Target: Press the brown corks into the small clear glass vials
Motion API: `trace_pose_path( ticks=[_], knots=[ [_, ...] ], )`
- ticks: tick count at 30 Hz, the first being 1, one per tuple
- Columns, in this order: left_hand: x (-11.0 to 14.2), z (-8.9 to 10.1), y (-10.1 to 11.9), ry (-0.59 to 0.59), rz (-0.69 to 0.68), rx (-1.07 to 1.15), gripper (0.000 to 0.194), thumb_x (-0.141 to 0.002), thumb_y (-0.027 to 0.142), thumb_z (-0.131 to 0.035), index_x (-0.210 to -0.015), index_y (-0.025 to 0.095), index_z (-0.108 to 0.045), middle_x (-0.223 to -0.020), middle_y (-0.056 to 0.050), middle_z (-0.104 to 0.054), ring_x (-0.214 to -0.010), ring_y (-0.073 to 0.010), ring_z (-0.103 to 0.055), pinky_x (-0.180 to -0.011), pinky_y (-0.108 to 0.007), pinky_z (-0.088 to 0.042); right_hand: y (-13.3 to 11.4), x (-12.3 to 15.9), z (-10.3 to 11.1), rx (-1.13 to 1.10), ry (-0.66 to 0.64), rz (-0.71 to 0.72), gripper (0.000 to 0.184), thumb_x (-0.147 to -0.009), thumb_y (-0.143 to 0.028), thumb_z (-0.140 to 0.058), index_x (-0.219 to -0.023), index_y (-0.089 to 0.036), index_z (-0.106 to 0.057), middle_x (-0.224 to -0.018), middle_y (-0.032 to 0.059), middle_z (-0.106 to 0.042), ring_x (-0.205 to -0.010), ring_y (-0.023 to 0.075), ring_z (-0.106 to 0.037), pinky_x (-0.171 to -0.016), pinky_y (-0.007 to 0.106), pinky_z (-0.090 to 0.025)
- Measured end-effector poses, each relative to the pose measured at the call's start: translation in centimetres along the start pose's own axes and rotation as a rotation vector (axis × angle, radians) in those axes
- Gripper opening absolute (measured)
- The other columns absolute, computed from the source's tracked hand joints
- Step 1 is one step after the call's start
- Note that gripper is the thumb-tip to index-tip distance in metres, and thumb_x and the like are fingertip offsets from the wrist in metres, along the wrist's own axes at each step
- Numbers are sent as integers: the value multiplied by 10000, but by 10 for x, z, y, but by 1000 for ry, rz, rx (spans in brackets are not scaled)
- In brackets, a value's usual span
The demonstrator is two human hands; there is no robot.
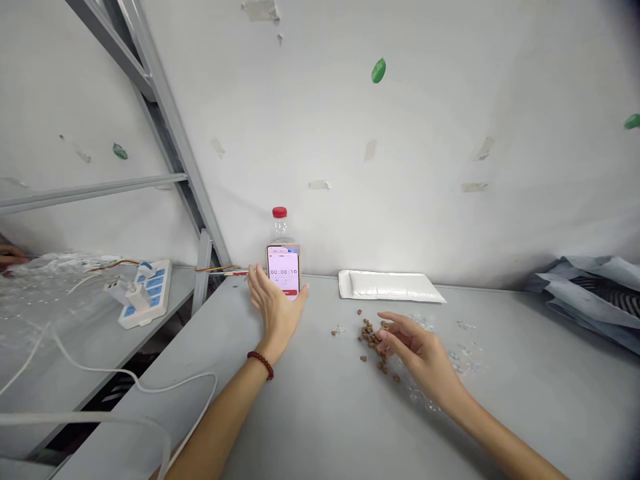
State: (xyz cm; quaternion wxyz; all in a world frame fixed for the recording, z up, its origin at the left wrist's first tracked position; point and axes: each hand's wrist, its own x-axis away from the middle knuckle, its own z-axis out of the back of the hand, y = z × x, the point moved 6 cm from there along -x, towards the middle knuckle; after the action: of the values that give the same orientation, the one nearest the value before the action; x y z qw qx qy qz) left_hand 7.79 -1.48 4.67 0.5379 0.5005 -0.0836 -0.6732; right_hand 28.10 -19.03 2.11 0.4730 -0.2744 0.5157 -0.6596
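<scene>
My left hand (275, 305), with a dark red bead bracelet (261, 365) at the wrist, is raised in front of a phone (283, 265). Its fingers are stretched and the thumb stands apart, overlapping the phone's lower edge; contact cannot be made out. The phone leans upright against a clear bottle with a red cap (280, 213), its screen reading 00:00:10. Over the right side of a loose pile of small brown pellets (369, 335) is my right hand (413, 347). Its fingers are curved, thumb and forefinger apart, with nothing visible between them. Small clear pieces (465, 360) lie scattered beside it.
A white padded packet (393, 286) lies by the wall. Grey bags (590, 293) rest at the far right. On the left are a power strip (150, 293), clear plastic wrap (45, 287) and a white cable (150, 387) crossing the table edge. Another person's hand (13, 255) shows at far left.
</scene>
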Motion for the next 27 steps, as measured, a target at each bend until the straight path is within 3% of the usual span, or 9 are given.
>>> trace_pose_path(
  ticks=[4,8,13,19,27],
  knots=[
    [1,-17,-15,-39,83,-13,1070,-670,331,-770,-1443,82,-74,-1476,-318,-224,-1399,-423,-191,-1075,-599,-256,-3,3,-3,96,-22,26,374,-852,-491,-556,-1071,-210,-667,-777,58,-699,-733,225,-670,-683,356,-540],
    [1,-22,-19,-50,112,19,1030,-673,259,-756,-1440,64,-97,-1370,-300,-379,-1321,-412,-345,-1048,-574,-316,-7,5,-7,152,-53,63,364,-861,-471,-538,-1040,-188,-681,-812,78,-706,-679,213,-663,-594,332,-540],
    [-1,-21,-18,-82,106,89,989,-693,214,-725,-1446,97,-94,-1328,-239,-407,-1297,-358,-386,-1021,-473,-401,-8,5,-9,197,-70,116,343,-887,-449,-509,-1032,-187,-677,-768,66,-699,-655,202,-654,-582,320,-534],
    [-3,-19,-17,-115,133,83,929,-682,187,-711,-1415,57,-156,-1252,-231,-432,-1251,-360,-411,-1000,-482,-409,-11,4,-9,211,-65,139,349,-889,-451,-500,-1018,-180,-677,-804,71,-702,-650,195,-663,-618,321,-547],
    [-4,-10,-23,-162,155,65,920,-619,159,-726,-1393,97,-233,-1238,-176,-450,-1224,-332,-432,-989,-442,-418,-6,3,-5,231,-53,187,352,-908,-437,-478,-1050,-181,-674,-783,61,-681,-691,201,-671,-611,311,-557]
  ],
)
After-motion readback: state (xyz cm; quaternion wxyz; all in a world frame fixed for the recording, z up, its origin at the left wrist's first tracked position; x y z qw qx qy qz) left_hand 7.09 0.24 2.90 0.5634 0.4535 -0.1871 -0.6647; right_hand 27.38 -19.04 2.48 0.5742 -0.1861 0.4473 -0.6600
